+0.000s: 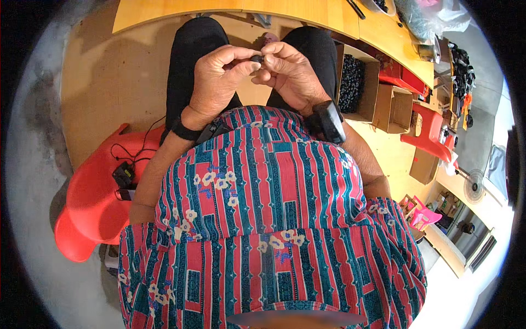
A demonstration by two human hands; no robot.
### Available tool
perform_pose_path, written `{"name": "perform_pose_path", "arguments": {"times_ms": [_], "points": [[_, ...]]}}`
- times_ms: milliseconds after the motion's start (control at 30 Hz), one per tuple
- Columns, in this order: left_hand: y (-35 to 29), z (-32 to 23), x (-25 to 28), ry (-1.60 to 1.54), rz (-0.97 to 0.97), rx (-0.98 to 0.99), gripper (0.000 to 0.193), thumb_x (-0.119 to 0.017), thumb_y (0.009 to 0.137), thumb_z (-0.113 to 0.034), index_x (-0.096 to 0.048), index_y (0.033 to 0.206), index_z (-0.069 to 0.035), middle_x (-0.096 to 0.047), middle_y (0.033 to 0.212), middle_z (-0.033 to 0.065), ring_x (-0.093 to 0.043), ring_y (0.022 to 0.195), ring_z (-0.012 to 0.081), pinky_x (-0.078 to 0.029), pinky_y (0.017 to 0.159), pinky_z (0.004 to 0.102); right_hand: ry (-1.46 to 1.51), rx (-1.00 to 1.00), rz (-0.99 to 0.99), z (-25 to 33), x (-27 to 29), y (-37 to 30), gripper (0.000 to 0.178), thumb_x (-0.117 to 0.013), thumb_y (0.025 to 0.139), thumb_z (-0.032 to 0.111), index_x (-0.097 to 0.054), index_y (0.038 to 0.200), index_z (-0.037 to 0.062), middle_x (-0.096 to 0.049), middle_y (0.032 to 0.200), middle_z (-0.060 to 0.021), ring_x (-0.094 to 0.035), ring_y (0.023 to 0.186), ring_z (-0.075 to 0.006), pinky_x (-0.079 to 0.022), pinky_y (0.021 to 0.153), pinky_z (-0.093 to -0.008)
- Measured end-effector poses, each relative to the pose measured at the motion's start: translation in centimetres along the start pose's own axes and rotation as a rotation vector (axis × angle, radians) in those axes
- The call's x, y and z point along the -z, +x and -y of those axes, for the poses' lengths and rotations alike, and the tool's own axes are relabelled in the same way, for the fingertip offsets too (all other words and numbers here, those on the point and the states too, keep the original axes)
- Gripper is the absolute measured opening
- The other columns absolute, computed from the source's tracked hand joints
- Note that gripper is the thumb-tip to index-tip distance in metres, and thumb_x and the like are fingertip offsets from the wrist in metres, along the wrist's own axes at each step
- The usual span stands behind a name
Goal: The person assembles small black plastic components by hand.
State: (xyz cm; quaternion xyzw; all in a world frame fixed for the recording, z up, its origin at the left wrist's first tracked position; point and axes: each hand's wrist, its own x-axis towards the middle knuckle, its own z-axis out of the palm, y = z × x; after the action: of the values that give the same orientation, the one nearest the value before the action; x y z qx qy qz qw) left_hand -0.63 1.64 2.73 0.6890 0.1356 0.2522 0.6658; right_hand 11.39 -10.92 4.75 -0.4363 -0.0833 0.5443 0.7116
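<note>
Small dark piece (257, 58) pinched from both sides

A red chair (104, 186) stands behind and left of the left hand (218, 77), which pinches the piece; the right hand (293, 74) grips its other end. Beyond both, across a gap, runs the table edge (164, 15); rightward, a cardboard box (372, 90).

A yellow wooden table (181, 7) is lit brightly. On its near side, a flat tan surface (109, 88) is bordered by grey floor (33, 164). A red chair (96, 186) is placed to the table's near left; a red seat (430, 129) and a round fan (474, 186) are placed to its near right, where white glare (455, 288) is seen.
</note>
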Motion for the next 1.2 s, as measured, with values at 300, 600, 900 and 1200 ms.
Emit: {"name": "perform_pose_path", "arguments": {"times_ms": [300,600,900,1200], "points": [[-0.1,0.5,-0.3,-0.184,0.001,0.141,0.018,-0.064,0.085,-0.005,-0.065,0.101,0.001,-0.066,0.087,0.0041,-0.061,0.077,0.0095,-0.051,0.071,0.0222,-0.391,0.285,-0.086,0.2,-0.7,-0.1,0.009,-0.062,0.085,0.002,-0.064,0.092,-0.003,-0.065,0.079,-0.0077,-0.06,0.065,-0.0119,-0.052,0.062,-0.024],[-0.3,0.8,-0.3,-0.376,0.024,0.286,0.021,-0.064,0.086,-0.011,-0.063,0.103,0.001,-0.064,0.088,0.0043,-0.061,0.08,0.0105,-0.051,0.075,0.0244,-0.426,0.439,-0.129,-1.2,-0.6,0.2,0.009,-0.063,0.084,0.002,-0.063,0.092,-0.0021,-0.063,0.079,-0.0053,-0.058,0.066,-0.0089,-0.05,0.061,-0.0214],[-0.3,0.7,-0.1,-0.408,0.071,0.313,0.021,-0.063,0.087,-0.012,-0.062,0.103,0.001,-0.065,0.09,0.0056,-0.062,0.079,0.0115,-0.051,0.074,0.0249,-0.884,0.55,-0.009,0.6,-0.4,0.0,0.006,-0.062,0.086,0.004,-0.061,0.088,-0.0014,-0.061,0.076,-0.0034,-0.057,0.064,-0.0083,-0.047,0.058,-0.0214],[-0.2,0.5,0.1,-0.209,0.115,0.152,0.019,-0.064,0.085,-0.007,-0.064,0.102,0.002,-0.065,0.087,0.0048,-0.062,0.078,0.0096,-0.051,0.07,0.0223,-0.974,0.464,0.026,2.0,-0.9,-0.4,0.008,-0.068,0.08,0.005,-0.063,0.083,-0.0006,-0.061,0.074,-0.004,-0.059,0.063,-0.0099,-0.049,0.056,-0.0221]]}}
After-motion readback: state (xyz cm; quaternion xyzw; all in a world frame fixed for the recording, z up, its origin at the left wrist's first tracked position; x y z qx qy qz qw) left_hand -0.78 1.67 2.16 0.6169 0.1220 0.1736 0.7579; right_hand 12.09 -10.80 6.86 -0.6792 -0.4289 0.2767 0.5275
